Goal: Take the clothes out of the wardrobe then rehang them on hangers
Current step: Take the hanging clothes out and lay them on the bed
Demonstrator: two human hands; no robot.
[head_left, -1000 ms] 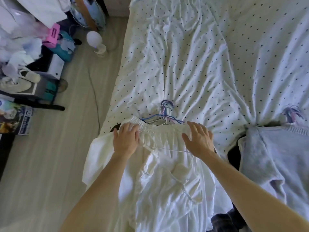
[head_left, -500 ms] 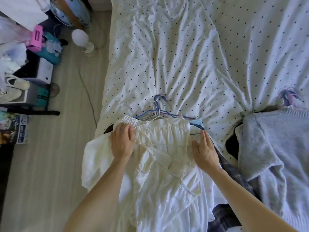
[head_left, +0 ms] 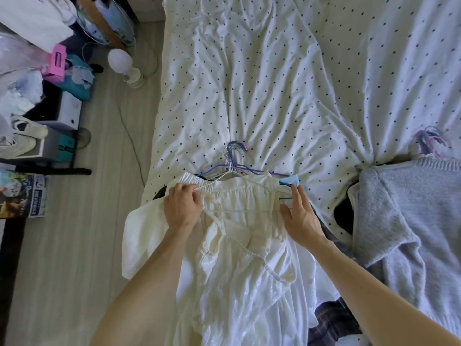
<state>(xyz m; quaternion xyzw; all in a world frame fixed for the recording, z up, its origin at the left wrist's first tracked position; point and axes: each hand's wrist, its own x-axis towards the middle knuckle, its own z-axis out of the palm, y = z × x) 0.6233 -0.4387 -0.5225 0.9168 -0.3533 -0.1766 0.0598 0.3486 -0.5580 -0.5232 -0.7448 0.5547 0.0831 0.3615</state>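
Observation:
A white dress (head_left: 239, 260) lies on top of a pile of clothes at the near edge of the bed (head_left: 262, 83). A bunch of wire hangers (head_left: 234, 161) sticks out above its elastic top edge, and a white hanger wire runs across the fabric. My left hand (head_left: 183, 207) pinches the dress's thin strap and hanger wire at the left. My right hand (head_left: 300, 216) rests flat with fingers apart on the dress's right edge, beside a light blue garment (head_left: 289, 181). A dark plaid garment (head_left: 331, 318) shows from under the dress.
A grey knit sweater (head_left: 409, 221) on more hangers (head_left: 430, 141) lies on the bed to the right. On the floor at left stand a white globe lamp (head_left: 124, 66) with a cable, boxes, white sneakers (head_left: 20, 138), a pink box (head_left: 57, 61) and magazines.
My right hand slid from the top of the dress to its right edge, uncovering the light blue garment. My left hand closed on the strap at the left. The view shifted slightly.

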